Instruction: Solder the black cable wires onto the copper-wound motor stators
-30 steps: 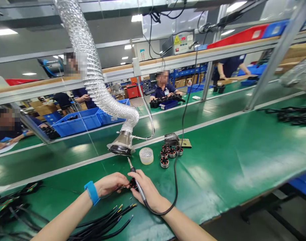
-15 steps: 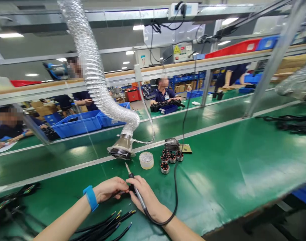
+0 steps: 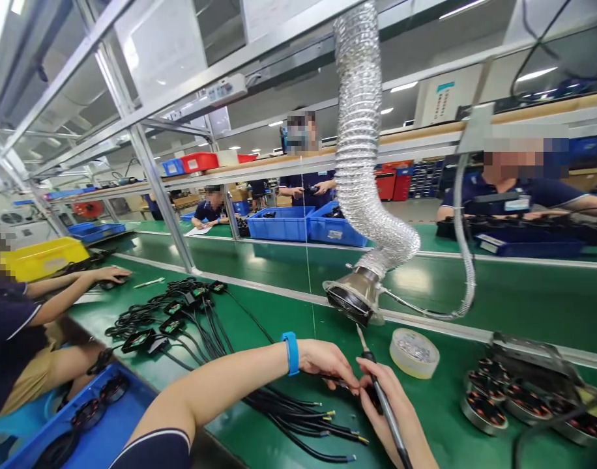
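Observation:
My right hand (image 3: pixel 393 391) is closed round a soldering iron (image 3: pixel 387 413), whose tip points away from me, below the mouth of a fume extraction hood (image 3: pixel 354 293). A blue band circles the wrist of my left hand (image 3: pixel 328 365). Its fingers pinch a thin black cable (image 3: pixel 320 375) right beside my right fingertips; the cable's end is hidden between the hands. Below them on the green bench lie several black cables (image 3: pixel 298 417) with stripped, coloured wire ends. A round, pale tub (image 3: pixel 414 353) with a shiny, silvery inside stands just beyond the iron.
Several small motors (image 3: pixel 484 410) sit at right near a metal fixture (image 3: pixel 528 355). Cables with circuit boards (image 3: pixel 176 312) are heaped at left. A co-worker's hand (image 3: pixel 110 275) rests on the bench beyond, near a yellow bin (image 3: pixel 44 259). A silver duct (image 3: pixel 358 130) hangs ahead.
My view has swung to the left, bringing the cable heap and the co-worker at left into sight. Both hands stay close together, still with the soldering iron and the cable.

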`<action>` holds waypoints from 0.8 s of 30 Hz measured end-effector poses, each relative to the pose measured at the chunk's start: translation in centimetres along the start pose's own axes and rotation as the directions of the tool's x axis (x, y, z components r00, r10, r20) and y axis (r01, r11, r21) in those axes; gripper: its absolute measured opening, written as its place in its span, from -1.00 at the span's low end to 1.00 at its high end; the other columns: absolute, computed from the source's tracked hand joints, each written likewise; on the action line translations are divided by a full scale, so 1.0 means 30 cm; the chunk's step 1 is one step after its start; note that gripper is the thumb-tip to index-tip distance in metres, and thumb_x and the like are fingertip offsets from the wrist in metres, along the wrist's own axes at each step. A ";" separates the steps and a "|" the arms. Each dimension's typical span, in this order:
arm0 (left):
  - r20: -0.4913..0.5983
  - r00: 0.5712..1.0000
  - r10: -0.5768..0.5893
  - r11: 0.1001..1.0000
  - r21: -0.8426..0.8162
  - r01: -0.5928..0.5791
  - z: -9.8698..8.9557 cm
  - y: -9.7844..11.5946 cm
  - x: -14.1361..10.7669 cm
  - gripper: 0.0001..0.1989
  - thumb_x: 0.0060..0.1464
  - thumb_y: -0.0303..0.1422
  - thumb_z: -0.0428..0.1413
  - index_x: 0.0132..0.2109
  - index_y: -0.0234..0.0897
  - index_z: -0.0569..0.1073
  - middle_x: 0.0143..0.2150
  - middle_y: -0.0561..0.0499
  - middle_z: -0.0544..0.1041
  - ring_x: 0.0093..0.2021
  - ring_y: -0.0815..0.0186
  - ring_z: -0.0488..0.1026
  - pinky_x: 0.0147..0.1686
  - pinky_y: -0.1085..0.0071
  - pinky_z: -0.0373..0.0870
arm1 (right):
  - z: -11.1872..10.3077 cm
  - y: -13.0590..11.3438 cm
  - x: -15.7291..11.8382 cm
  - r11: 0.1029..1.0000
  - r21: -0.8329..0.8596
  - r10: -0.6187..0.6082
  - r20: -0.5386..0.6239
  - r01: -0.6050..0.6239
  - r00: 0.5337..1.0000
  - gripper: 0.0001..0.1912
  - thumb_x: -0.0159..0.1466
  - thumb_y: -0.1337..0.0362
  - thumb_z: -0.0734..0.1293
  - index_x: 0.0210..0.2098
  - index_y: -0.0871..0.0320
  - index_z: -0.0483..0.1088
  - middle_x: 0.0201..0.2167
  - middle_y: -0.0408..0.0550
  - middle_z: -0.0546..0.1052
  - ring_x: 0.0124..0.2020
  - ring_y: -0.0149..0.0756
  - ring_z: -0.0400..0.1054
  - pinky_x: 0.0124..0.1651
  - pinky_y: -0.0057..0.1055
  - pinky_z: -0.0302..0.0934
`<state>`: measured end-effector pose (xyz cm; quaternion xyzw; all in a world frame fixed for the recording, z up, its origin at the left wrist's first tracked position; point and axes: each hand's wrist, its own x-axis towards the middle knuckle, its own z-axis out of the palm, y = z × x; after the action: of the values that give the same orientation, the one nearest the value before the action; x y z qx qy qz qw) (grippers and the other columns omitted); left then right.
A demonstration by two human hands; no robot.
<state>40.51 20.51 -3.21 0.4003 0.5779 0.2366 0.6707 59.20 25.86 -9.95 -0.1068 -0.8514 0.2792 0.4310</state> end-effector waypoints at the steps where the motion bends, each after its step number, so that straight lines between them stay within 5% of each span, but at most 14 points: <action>1: -0.003 1.000 -0.008 1.000 -0.006 0.008 -0.005 -0.004 0.004 -0.61 -0.42 -0.19 0.43 -0.40 -0.31 0.59 -0.33 0.06 0.55 -0.35 0.46 0.38 -0.43 0.54 0.28 | 0.001 -0.001 0.004 1.000 -0.007 -0.001 0.007 0.001 1.000 -0.63 0.40 0.32 0.20 0.18 0.03 0.22 -0.12 -0.04 0.33 -0.22 -0.40 0.39 -0.12 -0.52 0.34; 15: -0.035 0.999 0.017 0.999 -0.040 -0.018 -0.049 -0.074 0.057 -0.44 -0.74 -0.19 0.51 -0.47 -0.34 0.51 -0.38 0.02 0.52 -0.39 0.40 0.40 -0.44 0.47 0.30 | 0.013 -0.024 0.010 0.999 -0.049 -0.013 0.002 0.013 1.000 -0.64 0.37 0.31 0.21 0.15 0.03 0.24 -0.16 -0.01 0.33 -0.23 -0.32 0.38 -0.16 -0.46 0.35; 24: 0.040 0.999 0.022 1.000 0.004 -0.022 -0.054 -0.062 0.001 -0.55 -0.40 -0.14 0.44 -0.39 -0.36 0.56 -0.33 -0.01 0.54 -0.37 0.42 0.38 -0.47 0.50 0.26 | 0.020 -0.037 0.009 1.000 -0.022 0.021 -0.013 -0.021 1.000 -0.63 0.36 0.34 0.20 0.15 0.05 0.24 -0.16 -0.02 0.32 -0.25 -0.35 0.37 -0.16 -0.47 0.33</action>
<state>38.68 19.90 -4.75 0.4127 0.5603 0.2345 0.6788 58.64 24.82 -9.42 -0.1222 -0.8505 0.2737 0.4321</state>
